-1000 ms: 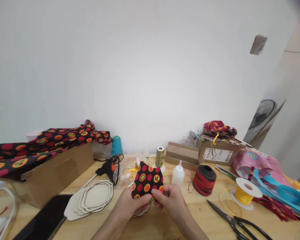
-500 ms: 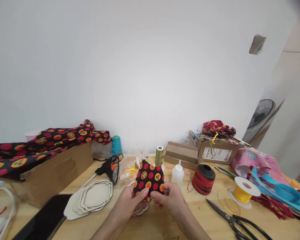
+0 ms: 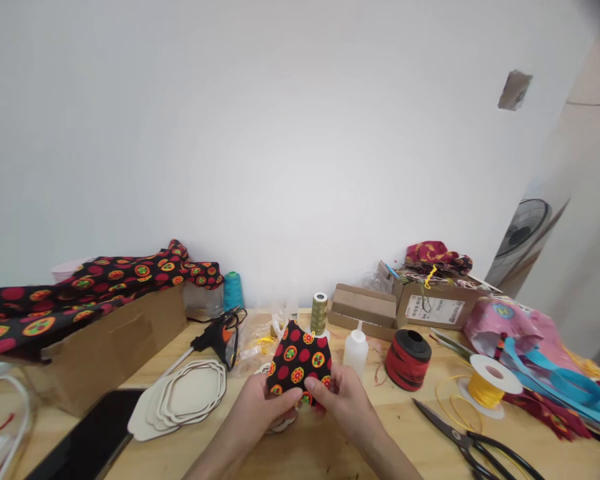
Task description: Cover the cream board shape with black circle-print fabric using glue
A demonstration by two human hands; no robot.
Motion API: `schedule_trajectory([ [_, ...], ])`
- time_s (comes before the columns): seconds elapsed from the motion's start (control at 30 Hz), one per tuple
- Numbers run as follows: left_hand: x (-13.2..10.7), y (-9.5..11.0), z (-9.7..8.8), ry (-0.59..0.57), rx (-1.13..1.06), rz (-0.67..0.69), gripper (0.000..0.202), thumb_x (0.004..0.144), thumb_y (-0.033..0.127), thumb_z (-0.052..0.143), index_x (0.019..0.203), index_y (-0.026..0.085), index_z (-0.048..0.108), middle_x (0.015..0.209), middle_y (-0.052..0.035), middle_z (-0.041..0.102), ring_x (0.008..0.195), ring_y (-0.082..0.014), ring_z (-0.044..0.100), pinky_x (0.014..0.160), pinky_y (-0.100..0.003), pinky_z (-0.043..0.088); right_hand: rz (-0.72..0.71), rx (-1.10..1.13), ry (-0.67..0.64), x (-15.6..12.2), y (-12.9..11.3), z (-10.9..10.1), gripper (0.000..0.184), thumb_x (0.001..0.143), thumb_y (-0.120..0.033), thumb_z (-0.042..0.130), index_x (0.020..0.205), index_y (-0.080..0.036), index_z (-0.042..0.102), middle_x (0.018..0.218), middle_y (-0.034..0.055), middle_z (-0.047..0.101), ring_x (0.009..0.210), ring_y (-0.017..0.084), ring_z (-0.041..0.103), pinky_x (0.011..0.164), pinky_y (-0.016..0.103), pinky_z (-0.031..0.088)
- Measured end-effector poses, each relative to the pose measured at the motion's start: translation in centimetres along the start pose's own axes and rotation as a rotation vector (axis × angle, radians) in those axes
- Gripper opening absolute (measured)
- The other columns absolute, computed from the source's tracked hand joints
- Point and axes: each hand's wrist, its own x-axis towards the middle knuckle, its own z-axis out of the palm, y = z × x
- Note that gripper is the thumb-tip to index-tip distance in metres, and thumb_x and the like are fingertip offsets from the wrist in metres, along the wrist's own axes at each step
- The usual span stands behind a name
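Observation:
Between my hands, above the table, is a small black fabric piece (image 3: 300,360) printed with red dots and bright flowers. My left hand (image 3: 260,407) grips its lower left side, thumb lying across the front. On the lower right side my right hand (image 3: 343,403) pinches it, thumb on the front and fingers behind. Behind the fabric stands an olive thread spool (image 3: 319,315). A white squeeze bottle (image 3: 355,350) stands just past my right hand. Pale scalloped board shapes (image 3: 190,397) lie stacked left of my left hand; more pale shapes show partly beneath the fabric.
At left, a cardboard box (image 3: 115,357) carries matching cloth, with a dark phone (image 3: 87,437) in front. A glue gun (image 3: 217,340) lies behind the boards. On the right are a red thread spool (image 3: 407,360), black scissors (image 3: 465,439), a yellow cord spool (image 3: 487,390) and blue ribbon (image 3: 575,393).
The fabric piece has shifted slightly right and its lower part shows more. My right thumb has moved a little up and right on it; both hands keep hold.

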Motion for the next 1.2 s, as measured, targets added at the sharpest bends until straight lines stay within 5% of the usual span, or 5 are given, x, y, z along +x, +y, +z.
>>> schedule_trajectory([
  [0.13, -0.3, 0.5, 0.2, 0.044, -0.024, -0.014, 0.039, 0.044, 0.037, 0.077, 0.072, 0.013, 0.065, 0.065, -0.0023, 0.068, 0.055, -0.0116, 0.058, 0.054, -0.021, 0.045, -0.073, -0.010, -0.067, 0.0, -0.2, 0.1, 0.030, 0.063, -0.042, 0.065, 0.065, -0.013, 0.060, 0.053, -0.0010, 0.057, 0.044, 0.008, 0.046, 0.045, 0.020, 0.039],
  [0.37, -0.4, -0.1, 0.7, -0.007, 0.054, -0.030, 0.033, 0.044, 0.034, 0.078, 0.061, 0.010, 0.065, 0.052, -0.0030, 0.065, 0.040, -0.0078, 0.050, 0.042, -0.018, 0.036, -0.184, 0.015, 0.300, -0.2, -1.1, -0.5, 0.023, 0.060, -0.035, 0.068, 0.060, -0.013, 0.062, 0.056, 0.0017, 0.062, 0.054, 0.013, 0.051, 0.053, 0.023, 0.040],
  [0.57, -0.5, -0.1, 0.8, -0.038, 0.101, -0.008, 0.028, 0.047, 0.034, 0.076, 0.059, 0.011, 0.066, 0.045, 0.0011, 0.062, 0.035, -0.0048, 0.042, 0.037, -0.015, 0.027, -0.188, 0.027, 0.323, -0.3, -1.2, -0.4, 0.022, 0.059, -0.034, 0.068, 0.058, -0.013, 0.064, 0.055, 0.0017, 0.061, 0.052, 0.012, 0.049, 0.050, 0.022, 0.038],
  [0.77, -0.6, -0.2, 0.9, -0.097, 0.113, 0.007, 0.031, 0.048, 0.034, 0.075, 0.068, 0.011, 0.069, 0.063, -0.0048, 0.070, 0.056, -0.0163, 0.059, 0.052, -0.022, 0.043, -0.172, 0.054, 0.351, -0.3, -1.2, -0.5, 0.020, 0.056, -0.033, 0.070, 0.056, -0.013, 0.066, 0.053, 0.0010, 0.062, 0.051, 0.011, 0.049, 0.051, 0.022, 0.038],
  [1.2, -0.6, -0.3, 0.6, -0.177, 0.119, -0.008, 0.028, 0.050, 0.031, 0.075, 0.067, 0.010, 0.069, 0.064, -0.0059, 0.070, 0.058, -0.0177, 0.061, 0.053, -0.024, 0.044, -0.173, -0.050, 0.353, -0.4, -1.7, -0.7, 0.020, 0.060, -0.031, 0.066, 0.055, -0.012, 0.068, 0.056, 0.0045, 0.066, 0.054, 0.015, 0.053, 0.052, 0.024, 0.041],
])
